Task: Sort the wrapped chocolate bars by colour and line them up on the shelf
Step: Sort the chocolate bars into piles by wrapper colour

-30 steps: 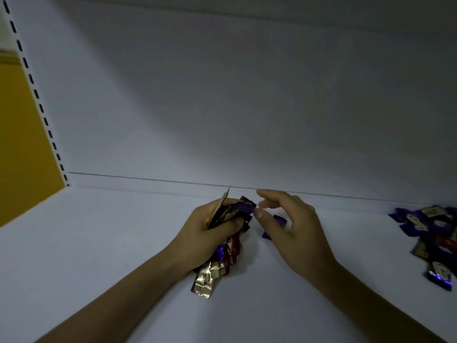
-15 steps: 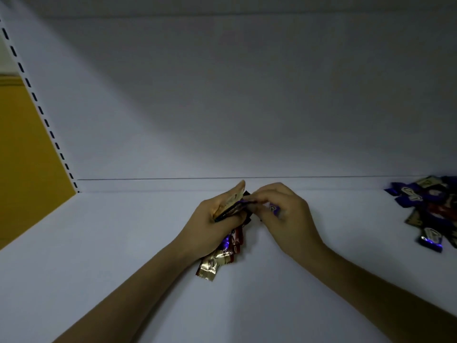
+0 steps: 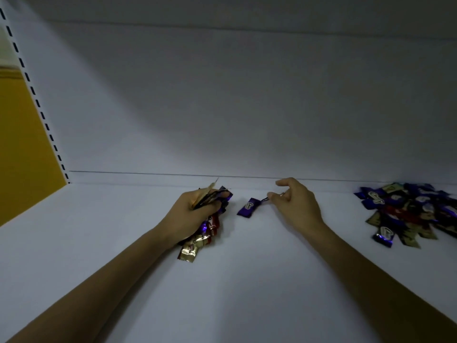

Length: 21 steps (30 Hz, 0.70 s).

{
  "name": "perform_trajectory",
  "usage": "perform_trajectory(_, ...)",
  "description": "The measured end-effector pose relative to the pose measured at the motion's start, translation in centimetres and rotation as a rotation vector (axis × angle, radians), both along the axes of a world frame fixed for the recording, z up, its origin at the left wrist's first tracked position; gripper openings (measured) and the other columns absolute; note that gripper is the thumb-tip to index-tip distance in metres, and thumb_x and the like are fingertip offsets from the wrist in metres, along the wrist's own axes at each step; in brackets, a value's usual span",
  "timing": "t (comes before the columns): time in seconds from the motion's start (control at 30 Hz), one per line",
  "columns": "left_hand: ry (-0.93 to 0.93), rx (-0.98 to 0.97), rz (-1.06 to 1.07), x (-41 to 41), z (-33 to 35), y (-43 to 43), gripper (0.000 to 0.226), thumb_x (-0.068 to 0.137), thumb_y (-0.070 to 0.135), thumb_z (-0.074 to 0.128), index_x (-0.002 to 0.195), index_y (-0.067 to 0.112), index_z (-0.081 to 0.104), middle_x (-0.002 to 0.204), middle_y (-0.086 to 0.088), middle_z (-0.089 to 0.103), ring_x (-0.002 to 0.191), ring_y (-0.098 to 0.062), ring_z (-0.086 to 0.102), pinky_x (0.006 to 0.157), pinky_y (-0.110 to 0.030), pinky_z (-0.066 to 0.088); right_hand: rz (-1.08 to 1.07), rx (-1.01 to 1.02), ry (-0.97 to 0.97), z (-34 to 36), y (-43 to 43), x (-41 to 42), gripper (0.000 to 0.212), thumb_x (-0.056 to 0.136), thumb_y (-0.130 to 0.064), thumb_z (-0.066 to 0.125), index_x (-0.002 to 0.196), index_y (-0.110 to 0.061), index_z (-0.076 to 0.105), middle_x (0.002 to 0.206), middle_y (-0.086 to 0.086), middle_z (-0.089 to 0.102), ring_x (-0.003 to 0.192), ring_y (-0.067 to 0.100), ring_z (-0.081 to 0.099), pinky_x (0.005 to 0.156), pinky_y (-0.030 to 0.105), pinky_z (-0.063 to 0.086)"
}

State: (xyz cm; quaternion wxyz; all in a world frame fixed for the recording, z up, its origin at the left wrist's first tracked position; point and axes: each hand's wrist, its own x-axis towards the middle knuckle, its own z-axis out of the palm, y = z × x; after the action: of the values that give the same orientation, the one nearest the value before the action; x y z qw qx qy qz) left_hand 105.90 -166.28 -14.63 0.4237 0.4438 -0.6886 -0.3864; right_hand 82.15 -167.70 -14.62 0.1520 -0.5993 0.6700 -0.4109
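Purple bar (image 3: pixel 249 207) lies on the white shelf (image 3: pixel 123 243) between the hands, slanting near-left to far-right. The right hand (image 3: pixel 294 206) pinches its far crimped end. The left hand (image 3: pixel 190 214) grips a bundle (image 3: pixel 191 251) of gold, red and purple bars. A mixed pile (image 3: pixel 408 209) sits well apart, rightward. Its white logos are unreadable.

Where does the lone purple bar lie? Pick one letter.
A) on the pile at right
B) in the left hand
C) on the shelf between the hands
C: the purple bar lies flat on the shelf, between the left hand and the right hand.
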Motion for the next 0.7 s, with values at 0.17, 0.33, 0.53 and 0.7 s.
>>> perform_trajectory(0.17,0.026,0.022,-0.027,0.1,0.4,0.5,0.022,0.094,0.011,0.056,0.1,0.028,0.069,0.066,-0.003,0.063,0.06,-0.015,0.058,0.057,-0.024,0.047,0.104,-0.132,0.03,0.7,1.1,1.9,0.016,0.09,-0.034,0.059,0.096,-0.021,0.067,0.075,-0.01,0.061,0.074,0.011,0.058,0.067,0.024,0.047)
perform_trajectory(0.33,-0.006,-0.077,-0.085,0.2,0.3,0.4,0.011,0.084,0.012,0.059,0.075,0.017,0.064,0.067,-0.005,0.063,0.062,-0.013,0.058,0.06,-0.019,0.045,0.291,-0.083,-0.073,0.4,2.3,5.1,0.026,0.092,-0.036,0.056,0.09,-0.016,0.074,0.084,0.001,0.071,0.081,0.018,0.065,0.081,0.037,0.052)
perform_trajectory(0.53,-0.02,-0.114,-0.12,0.3,-0.1,0.2,0.022,0.084,0.012,0.057,0.076,0.03,0.068,0.07,-0.002,0.067,0.063,-0.015,0.063,0.061,-0.024,0.049,0.267,-0.072,-0.203,0.3,1.7,5.8,0.019,0.089,-0.019,0.06,0.073,-0.013,0.07,0.062,-0.006,0.062,0.056,0.001,0.053,0.056,0.017,0.041)
perform_trajectory(0.7,-0.017,-0.087,-0.087,0.6,-0.2,0.2,0.041,0.091,0.0,0.055,0.071,0.033,0.068,0.059,0.004,0.064,0.053,-0.007,0.06,0.053,-0.016,0.046,0.037,-0.061,-0.044,0.5,0.6,2.5,0.024,0.09,-0.027,0.06,0.069,-0.016,0.063,0.066,-0.003,0.061,0.065,0.015,0.058,0.062,0.027,0.044)
